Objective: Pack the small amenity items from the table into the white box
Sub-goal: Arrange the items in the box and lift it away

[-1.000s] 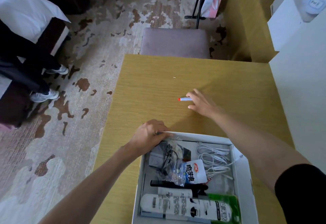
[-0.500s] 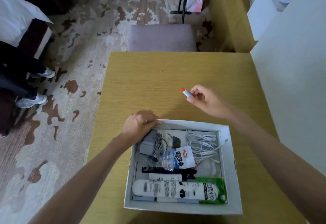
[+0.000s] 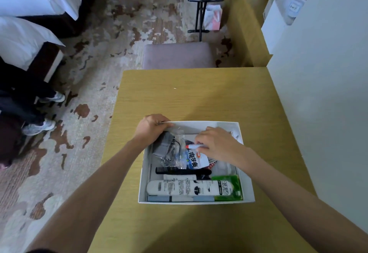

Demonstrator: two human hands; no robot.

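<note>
The white box [image 3: 248, 189] sits on the wooden table [image 3: 191, 97], holding a black comb [image 3: 179, 171], a white sachet [image 3: 196, 160], a long white packet [image 3: 183, 188], a green packet [image 3: 229, 188] and a grey item in clear plastic [image 3: 165, 146]. My left hand [image 3: 152, 126] grips the box's far left corner. My right hand [image 3: 215, 145] is inside the box, fingers closed on a small white tube with a red cap [image 3: 192, 146], held just above the sachet. The white cable under my right hand is hidden.
A grey padded stool [image 3: 177, 55] stands past the table's far edge. A white wall [image 3: 322, 93] runs along the table's right side. On the left, beds [image 3: 29, 37] and a seated person's legs and shoes [image 3: 39, 127]. A black stand [image 3: 202, 9] is farther back.
My right hand lifted the red-capped tube off the table and brought it back into the box. The left hand stayed on the box's corner.
</note>
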